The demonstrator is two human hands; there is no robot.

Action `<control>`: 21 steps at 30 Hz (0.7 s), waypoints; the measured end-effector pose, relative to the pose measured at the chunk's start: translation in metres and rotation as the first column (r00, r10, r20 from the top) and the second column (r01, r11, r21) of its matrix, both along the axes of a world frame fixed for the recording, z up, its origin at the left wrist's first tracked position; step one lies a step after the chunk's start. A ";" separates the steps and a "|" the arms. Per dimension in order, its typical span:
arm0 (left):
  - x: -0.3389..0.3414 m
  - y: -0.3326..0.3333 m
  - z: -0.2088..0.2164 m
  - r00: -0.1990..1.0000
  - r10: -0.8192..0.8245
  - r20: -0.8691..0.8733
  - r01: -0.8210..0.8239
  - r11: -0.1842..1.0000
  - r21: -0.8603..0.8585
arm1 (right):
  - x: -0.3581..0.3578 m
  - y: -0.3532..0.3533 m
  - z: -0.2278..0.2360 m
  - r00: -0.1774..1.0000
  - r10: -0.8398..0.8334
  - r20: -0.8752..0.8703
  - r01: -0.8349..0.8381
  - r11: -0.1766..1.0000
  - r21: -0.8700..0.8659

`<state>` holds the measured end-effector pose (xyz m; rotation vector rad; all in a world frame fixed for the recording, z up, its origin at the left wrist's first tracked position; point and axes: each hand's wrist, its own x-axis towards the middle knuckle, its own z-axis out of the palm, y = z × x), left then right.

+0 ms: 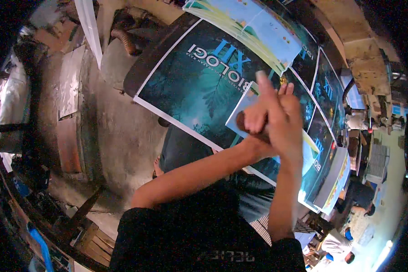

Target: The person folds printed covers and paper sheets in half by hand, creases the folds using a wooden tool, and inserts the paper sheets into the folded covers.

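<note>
My left hand [254,121] and my right hand [289,120] overlap above a light blue printed card [235,117]. The right lies across the left, blurred by motion, with one finger stretched out toward the far side. The left hand's fingers are partly covered, and I cannot make out how they are bent. A dark brown rounded patch [241,121] shows at the left side of the hands; whether it is an object or shadow is unclear. Beneath the card lies a large dark teal printed cover sheet [186,86] with white edges.
More cover sheets [324,86] lie on the right. A light blue and yellow-green printed sheet [258,25] overlaps the far side. A ridged brown hose [123,41] is at the far left, above the grey floor [122,149]. Another person [339,245] is at the lower right.
</note>
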<state>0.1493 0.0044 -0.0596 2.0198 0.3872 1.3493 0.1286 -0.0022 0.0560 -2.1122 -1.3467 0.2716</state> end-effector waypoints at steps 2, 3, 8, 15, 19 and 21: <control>-0.001 -0.001 0.003 1.000 -0.013 0.006 0.013 1.000 0.001 | 0.001 -0.009 0.037 0.967 0.023 -0.254 -0.034 0.999 -0.040; -0.001 -0.001 0.006 1.000 -0.017 0.012 0.017 1.000 0.002 | -0.004 -0.011 0.056 0.947 0.016 -0.321 -0.032 0.999 -0.043; 0.010 -0.006 0.020 1.000 -0.025 -0.001 0.025 1.000 0.018 | -0.025 -0.005 0.067 0.939 -0.115 -0.324 0.129 0.991 0.022; 0.009 -0.009 -0.006 0.998 0.057 -0.010 -0.057 0.997 0.046 | -0.015 -0.008 -0.011 0.973 0.068 0.221 -0.103 0.983 0.150; -0.009 0.007 -0.002 0.986 -0.161 -0.033 0.148 0.957 -0.250 | 0.005 -0.057 0.051 0.864 0.018 -0.504 0.102 0.972 0.209; -0.012 0.009 0.020 0.957 -0.131 -0.261 0.122 0.991 -0.051 | 0.022 -0.090 0.076 0.855 0.002 -0.518 0.171 0.942 0.287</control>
